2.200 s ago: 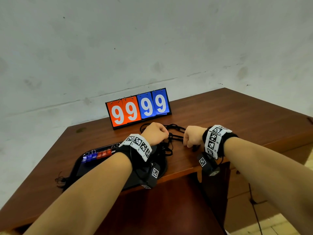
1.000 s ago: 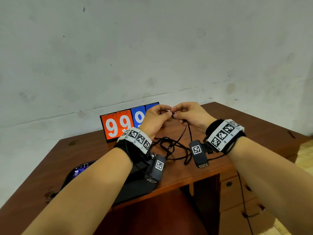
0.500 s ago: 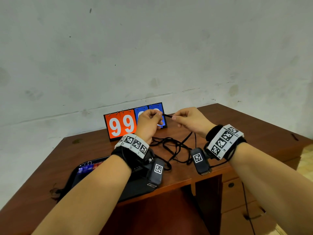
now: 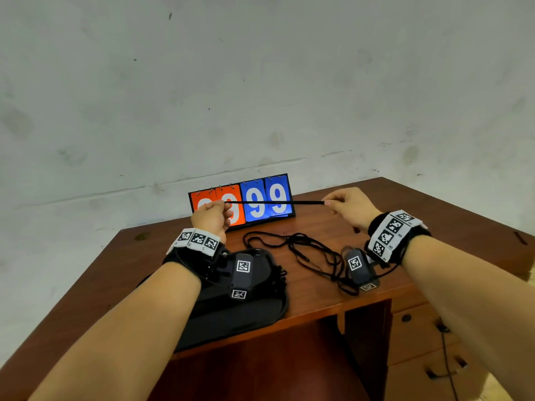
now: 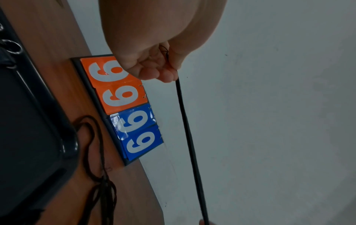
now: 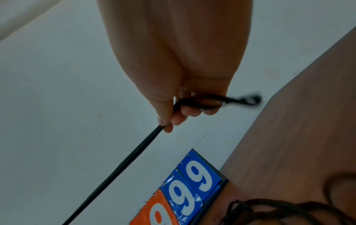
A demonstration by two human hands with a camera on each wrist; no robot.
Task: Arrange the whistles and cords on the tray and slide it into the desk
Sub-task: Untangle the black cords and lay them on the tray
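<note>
Head view shows the black tray [image 4: 260, 311] at the left, on the brown bench [image 4: 434, 227], under the left wrist. In the left wrist view the tray [image 5: 38, 137] has small metal rings at its far end, but the whistles are too hidden to tell.

Up above the tray, the left hand [image 4: 212, 217] is curled and pinches one end of a black cord [image 4: 275, 202]. In the left wrist view the fingers [image 5: 163, 74] squeeze the cord [image 5: 189, 144] right at their tips.

The cord runs tight and straight from the left hand to the right hand, up in the air over the bench. Behind the cord stands a score board [image 4: 254, 202] with orange and blue nines, next to the wall.

Below the cord, between the two wrists, a loose pile of more cords [image 4: 312, 253] lies on the bench, just beside the tray.

At the right, the right hand [image 4: 351, 206] pinches the other end. In the right wrist view the thumb and fingers [image 6: 173, 120] grip the cord [image 6: 123, 162], and a short looped bit sticks out past the hand.
</note>
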